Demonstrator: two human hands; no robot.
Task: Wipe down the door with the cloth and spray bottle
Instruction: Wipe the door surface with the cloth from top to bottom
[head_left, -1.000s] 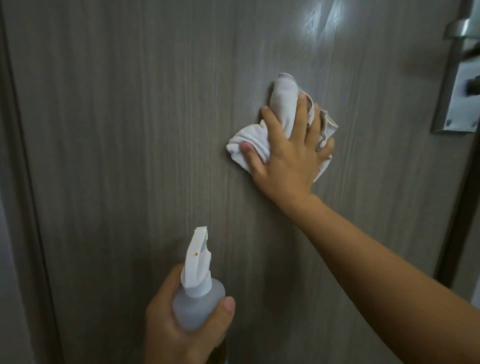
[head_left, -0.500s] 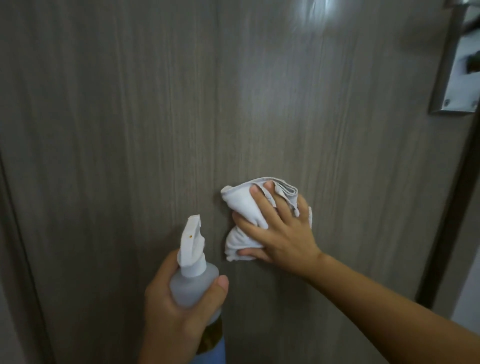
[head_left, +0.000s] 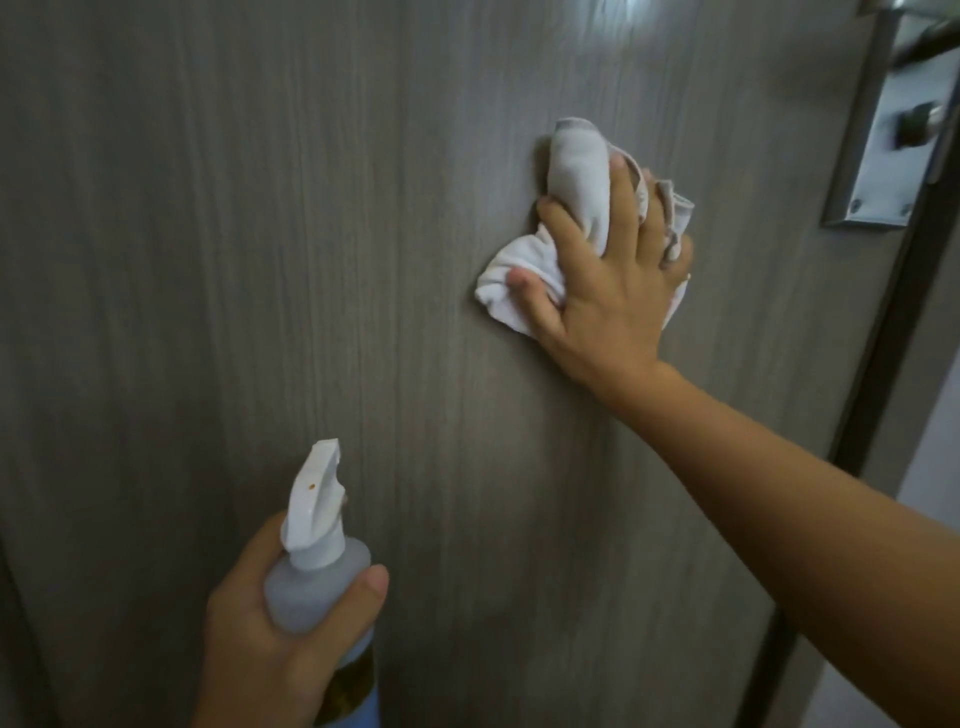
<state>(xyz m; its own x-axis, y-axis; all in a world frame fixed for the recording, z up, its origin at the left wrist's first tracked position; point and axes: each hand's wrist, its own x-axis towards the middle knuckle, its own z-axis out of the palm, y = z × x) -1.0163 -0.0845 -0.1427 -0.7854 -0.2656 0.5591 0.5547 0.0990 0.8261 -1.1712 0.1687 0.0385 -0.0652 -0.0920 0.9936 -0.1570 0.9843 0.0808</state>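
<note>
White cloth (head_left: 576, 171), bunched and crumpled, sits under your right hand (head_left: 608, 291), which presses it flat against the door (head_left: 260, 260); your fingers are spread over it, the thumb pushing down on its lower fold, and one thick roll of fabric sticks up past your fingertips. Your left hand (head_left: 270, 634), lower and well apart from the right, is wrapped round the shoulder of the spray bottle (head_left: 317, 566), thumb on the near side, with the white nozzle pointing up towards the door and not touching it.

You face grey-brown wood-grain laminate with fine vertical streaks, which fills nearly the whole view. A pale glare lies on it above your right hand.

Beyond your right hand, up at the corner, a brushed metal lock plate (head_left: 878, 171) with screws at its lower end is cut off by the top edge; the dark lever and knob on it are blurred. A dark door edge (head_left: 883, 364) runs down behind your right forearm, with a pale wall (head_left: 930, 467) past it. The bottle's lower part, brownish with a blue band, runs out of view at the bottom, and your left fingers are hidden behind it.
</note>
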